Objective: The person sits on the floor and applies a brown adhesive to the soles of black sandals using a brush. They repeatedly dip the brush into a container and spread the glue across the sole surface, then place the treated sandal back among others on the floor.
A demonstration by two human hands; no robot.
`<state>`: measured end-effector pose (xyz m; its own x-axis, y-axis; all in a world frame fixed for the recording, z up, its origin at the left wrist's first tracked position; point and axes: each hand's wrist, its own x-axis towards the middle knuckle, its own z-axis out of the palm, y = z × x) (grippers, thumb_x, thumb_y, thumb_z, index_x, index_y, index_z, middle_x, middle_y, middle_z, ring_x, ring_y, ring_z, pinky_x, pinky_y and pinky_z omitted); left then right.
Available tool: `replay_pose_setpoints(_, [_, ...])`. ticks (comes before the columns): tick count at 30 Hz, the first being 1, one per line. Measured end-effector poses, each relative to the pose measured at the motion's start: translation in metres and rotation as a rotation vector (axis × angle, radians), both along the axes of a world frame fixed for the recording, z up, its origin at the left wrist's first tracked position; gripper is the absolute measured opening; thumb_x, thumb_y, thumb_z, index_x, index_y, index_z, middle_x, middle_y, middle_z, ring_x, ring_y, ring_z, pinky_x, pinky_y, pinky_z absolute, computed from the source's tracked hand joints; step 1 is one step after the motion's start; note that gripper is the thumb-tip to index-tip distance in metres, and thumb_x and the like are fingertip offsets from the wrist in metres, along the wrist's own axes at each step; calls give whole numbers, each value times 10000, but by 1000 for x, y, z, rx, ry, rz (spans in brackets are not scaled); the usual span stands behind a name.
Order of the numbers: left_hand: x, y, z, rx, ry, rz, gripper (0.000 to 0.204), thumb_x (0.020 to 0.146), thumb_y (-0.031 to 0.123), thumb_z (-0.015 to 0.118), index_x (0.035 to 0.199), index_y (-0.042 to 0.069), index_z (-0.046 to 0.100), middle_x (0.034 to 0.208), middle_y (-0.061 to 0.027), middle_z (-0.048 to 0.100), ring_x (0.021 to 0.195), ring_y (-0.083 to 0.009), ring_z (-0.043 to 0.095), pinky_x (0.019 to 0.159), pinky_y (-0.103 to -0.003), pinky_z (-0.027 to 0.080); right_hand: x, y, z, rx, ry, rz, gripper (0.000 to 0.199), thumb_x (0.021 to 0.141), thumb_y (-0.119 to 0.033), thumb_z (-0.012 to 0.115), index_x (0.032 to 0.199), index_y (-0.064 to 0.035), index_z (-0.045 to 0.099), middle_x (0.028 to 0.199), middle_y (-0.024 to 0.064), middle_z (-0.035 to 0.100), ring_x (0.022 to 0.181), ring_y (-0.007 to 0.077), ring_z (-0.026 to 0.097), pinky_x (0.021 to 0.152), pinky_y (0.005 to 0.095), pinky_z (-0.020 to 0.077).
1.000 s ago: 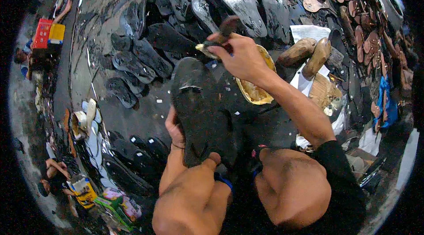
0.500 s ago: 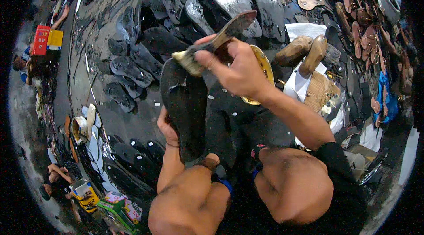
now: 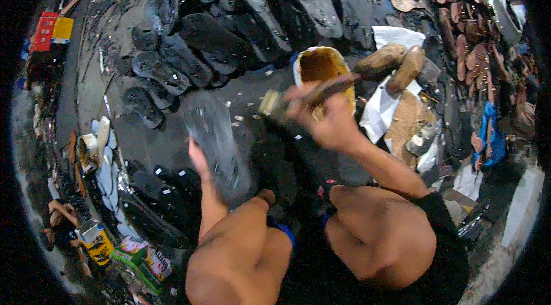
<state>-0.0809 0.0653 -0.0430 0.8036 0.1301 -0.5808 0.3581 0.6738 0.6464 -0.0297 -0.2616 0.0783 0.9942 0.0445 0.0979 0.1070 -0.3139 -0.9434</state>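
Observation:
My left hand (image 3: 201, 160) grips the near end of a black sandal sole (image 3: 217, 138). The sole is blurred by motion and points away from me, left of centre. My right hand (image 3: 322, 122) is closed around the wooden handle of a brush (image 3: 321, 91). The brush's pale bristle head (image 3: 268, 104) points left, just in front of a yellow bowl of brown glue (image 3: 303, 63). My bare knees fill the lower middle of the picture.
Rows of black soles (image 3: 229, 29) lie spread on the dark floor ahead. Two brown wooden lasts (image 3: 390, 61) rest on white paper (image 3: 396, 36) at the right, with tan soles (image 3: 459, 24) and blue cloth (image 3: 493, 138) beyond. Coloured boxes (image 3: 138, 256) lie at lower left.
The sole has swung down and to the left, away from the brush, and is now blurred. My right hand has carried the brush to the right, toward the glue bowl.

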Motion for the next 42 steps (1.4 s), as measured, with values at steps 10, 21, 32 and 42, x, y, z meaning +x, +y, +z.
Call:
replay_pose_setpoints(10, [-43, -10, 120, -578, 213, -671, 379, 992, 274, 544, 1265, 22, 614, 1195, -113, 657, 1099, -189, 617, 948, -343, 524, -33, -96, -6, -880, 298, -140, 294, 893, -176, 721, 1125, 0, 682, 989, 216, 719, 836, 314, 711, 784, 393, 547])
replay_pose_setpoints(21, [83, -58, 76, -302, -198, -273, 408, 1007, 367, 469, 1211, 51, 627, 1041, -109, 694, 922, -253, 689, 834, -371, 579, 29, 24, 79, 299, 146, 267, 262, 891, -146, 759, 1112, -33, 678, 1029, 64, 711, 985, 156, 646, 906, 325, 501])
replay_pose_setpoints(32, [100, -68, 109, -318, -183, -93, 461, 1023, 407, 421, 1176, 17, 614, 1057, -124, 688, 940, -243, 669, 838, -378, 573, 7, 39, 62, -77, -522, 553, 410, 820, -185, 658, 1229, -157, 668, 982, 30, 676, 887, 272, 634, 783, 392, 482])
replay_pose_setpoints(42, [97, -109, 116, -319, -243, -271, 439, 1041, 417, 439, 1223, 63, 624, 1134, -98, 681, 1000, -207, 667, 873, -373, 553, 47, 46, 81, -408, -739, 384, 318, 787, -174, 687, 1105, -159, 690, 1000, 17, 680, 927, 234, 634, 765, 393, 452])
